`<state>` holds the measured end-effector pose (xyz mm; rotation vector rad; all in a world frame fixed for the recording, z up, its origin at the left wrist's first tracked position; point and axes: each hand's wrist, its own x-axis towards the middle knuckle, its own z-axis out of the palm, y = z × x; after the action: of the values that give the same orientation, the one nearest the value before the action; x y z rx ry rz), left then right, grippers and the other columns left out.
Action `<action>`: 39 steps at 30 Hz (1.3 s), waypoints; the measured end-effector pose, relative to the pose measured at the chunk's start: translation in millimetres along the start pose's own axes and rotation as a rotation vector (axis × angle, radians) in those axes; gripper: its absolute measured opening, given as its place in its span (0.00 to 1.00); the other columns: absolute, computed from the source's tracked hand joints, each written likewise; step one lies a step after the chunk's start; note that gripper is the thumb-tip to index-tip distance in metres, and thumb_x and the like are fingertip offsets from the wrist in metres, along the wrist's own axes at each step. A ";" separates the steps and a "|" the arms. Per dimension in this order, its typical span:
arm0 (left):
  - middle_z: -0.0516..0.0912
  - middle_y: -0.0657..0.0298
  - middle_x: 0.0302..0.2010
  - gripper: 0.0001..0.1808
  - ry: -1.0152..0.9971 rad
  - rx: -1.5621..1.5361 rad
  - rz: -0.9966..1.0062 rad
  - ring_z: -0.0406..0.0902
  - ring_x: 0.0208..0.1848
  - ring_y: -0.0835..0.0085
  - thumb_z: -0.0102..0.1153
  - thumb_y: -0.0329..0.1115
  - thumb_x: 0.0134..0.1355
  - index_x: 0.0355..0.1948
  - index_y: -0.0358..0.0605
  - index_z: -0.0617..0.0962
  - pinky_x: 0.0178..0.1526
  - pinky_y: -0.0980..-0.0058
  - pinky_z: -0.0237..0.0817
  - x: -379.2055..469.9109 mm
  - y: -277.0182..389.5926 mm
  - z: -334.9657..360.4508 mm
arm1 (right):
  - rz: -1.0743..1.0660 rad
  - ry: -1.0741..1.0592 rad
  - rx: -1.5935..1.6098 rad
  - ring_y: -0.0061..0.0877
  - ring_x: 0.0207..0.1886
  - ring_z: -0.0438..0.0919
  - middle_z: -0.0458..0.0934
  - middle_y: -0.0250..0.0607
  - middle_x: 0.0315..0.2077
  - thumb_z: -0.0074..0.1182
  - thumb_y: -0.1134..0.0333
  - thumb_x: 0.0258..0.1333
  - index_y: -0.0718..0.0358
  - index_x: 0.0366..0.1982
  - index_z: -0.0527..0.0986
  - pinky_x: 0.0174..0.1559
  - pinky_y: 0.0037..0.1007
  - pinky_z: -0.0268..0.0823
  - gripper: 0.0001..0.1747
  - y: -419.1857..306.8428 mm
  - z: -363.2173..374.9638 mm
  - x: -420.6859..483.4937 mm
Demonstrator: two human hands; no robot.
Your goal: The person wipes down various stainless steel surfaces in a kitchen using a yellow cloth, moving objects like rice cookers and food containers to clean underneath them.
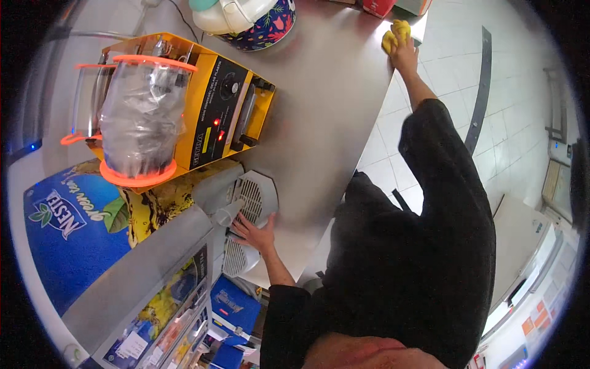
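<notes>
My right hand (404,55) is at the far end of the metal counter (318,110), by its edge, gripping a bunched yellow cloth (396,36). At the Nestea drink dispenser (143,263), my left hand (254,235) has its fingers spread and the thumb apart. Its fingertips reach the slotted grey drip trays (251,199), beside a translucent cylindrical part (225,216). Whether they touch that part cannot be told. Two drip trays jut from the dispenser over the counter top.
A yellow plastic cup sealing machine (207,115), with red lights lit, carries a film roll (143,115) between orange discs. Behind it stands a floral-patterned rice cooker (262,27). A red box (379,7) sits near the counter's far corner. White floor tiles (461,69) lie beyond the edge.
</notes>
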<state>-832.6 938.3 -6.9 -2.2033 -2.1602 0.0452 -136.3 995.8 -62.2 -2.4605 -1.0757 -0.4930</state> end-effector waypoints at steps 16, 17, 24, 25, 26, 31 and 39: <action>0.57 0.50 0.73 0.56 0.062 -0.068 -0.147 0.43 0.77 0.49 0.66 0.65 0.49 0.72 0.47 0.60 0.71 0.34 0.31 -55.8 6.5 -30.8 | -0.433 -0.202 0.358 0.45 0.65 0.66 0.70 0.49 0.61 0.54 0.62 0.59 0.61 0.57 0.72 0.67 0.52 0.55 0.24 -264.4 -9.6 -131.8; 0.58 0.51 0.73 0.51 0.028 -0.089 -0.143 0.43 0.78 0.49 0.65 0.62 0.53 0.71 0.46 0.61 0.72 0.36 0.30 -70.4 7.6 -33.4 | -0.392 -0.157 0.316 0.46 0.64 0.67 0.71 0.49 0.60 0.54 0.62 0.59 0.60 0.56 0.72 0.66 0.52 0.57 0.24 -271.3 -4.9 -113.4; 0.62 0.52 0.70 0.41 0.052 -0.245 -0.236 0.47 0.77 0.50 0.65 0.52 0.57 0.67 0.45 0.66 0.73 0.40 0.33 -146.8 8.7 -21.5 | -0.698 -0.636 0.803 0.44 0.62 0.68 0.74 0.48 0.55 0.58 0.65 0.53 0.61 0.53 0.74 0.64 0.41 0.61 0.24 -297.9 -6.8 -182.2; 0.62 0.52 0.70 0.41 0.058 -0.251 -0.234 0.47 0.77 0.50 0.65 0.52 0.57 0.67 0.45 0.66 0.73 0.40 0.33 -148.0 8.4 -22.2 | -0.648 -0.466 0.916 0.44 0.61 0.69 0.74 0.46 0.55 0.59 0.66 0.51 0.62 0.50 0.76 0.64 0.41 0.61 0.22 -299.3 -4.5 -174.3; 0.62 0.52 0.70 0.40 0.037 -0.259 -0.228 0.48 0.76 0.50 0.65 0.51 0.57 0.66 0.45 0.66 0.73 0.41 0.35 -147.8 9.2 -24.1 | -0.595 -0.292 1.024 0.43 0.59 0.70 0.74 0.44 0.55 0.59 0.67 0.50 0.63 0.48 0.77 0.64 0.40 0.61 0.21 -300.6 -1.7 -165.5; 0.64 0.51 0.69 0.38 0.038 -0.289 -0.130 0.50 0.76 0.50 0.64 0.49 0.59 0.66 0.43 0.66 0.73 0.44 0.38 -144.9 15.2 -19.8 | -0.977 -0.383 0.442 0.40 0.57 0.72 0.79 0.44 0.47 0.55 0.66 0.53 0.62 0.42 0.80 0.62 0.42 0.62 0.15 -367.5 -14.9 -124.3; 0.65 0.52 0.68 0.37 0.079 -0.350 -0.150 0.51 0.75 0.49 0.65 0.47 0.58 0.65 0.42 0.67 0.73 0.44 0.39 -155.9 9.3 -41.5 | -0.498 -0.739 0.212 0.44 0.41 0.80 0.82 0.51 0.35 0.56 0.70 0.50 0.64 0.33 0.81 0.42 0.44 0.73 0.08 -229.6 -72.2 -123.1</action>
<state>-824.0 781.5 31.1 -2.1477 -2.4353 -0.4508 -399.0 1027.2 -7.0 -2.1979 -1.9261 0.4350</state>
